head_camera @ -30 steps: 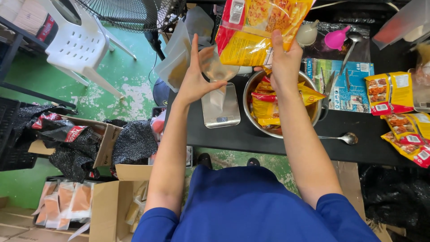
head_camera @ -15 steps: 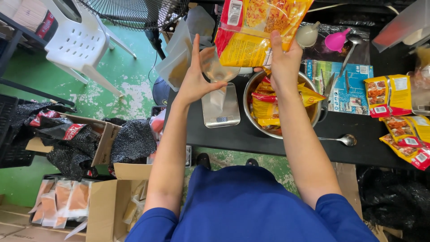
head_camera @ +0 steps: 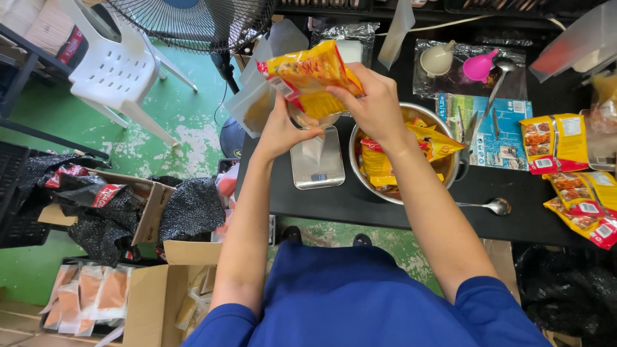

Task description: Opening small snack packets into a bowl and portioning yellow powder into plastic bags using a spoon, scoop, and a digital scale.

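Note:
My right hand (head_camera: 375, 103) grips a yellow and red snack packet (head_camera: 307, 76), tipped over sideways above a small silver kitchen scale (head_camera: 317, 160). My left hand (head_camera: 283, 132) holds a clear plastic bag (head_camera: 313, 128) under the packet's mouth, just above the scale. A steel bowl (head_camera: 450, 173) right of the scale holds several more yellow and red packets (head_camera: 385, 157). All of this rests on a black table (head_camera: 411, 205).
A steel spoon (head_camera: 491, 205) lies near the table's front edge. Sealed packets (head_camera: 578, 173) are stacked at the right. White and pink funnels (head_camera: 459, 61) lie at the back. A fan (head_camera: 193, 19), a white plastic chair (head_camera: 116, 71) and open cardboard boxes (head_camera: 148, 289) stand at the left.
The packet has come down from high above the table and tipped over the clear bag. My left hand has closed on the bag above the scale.

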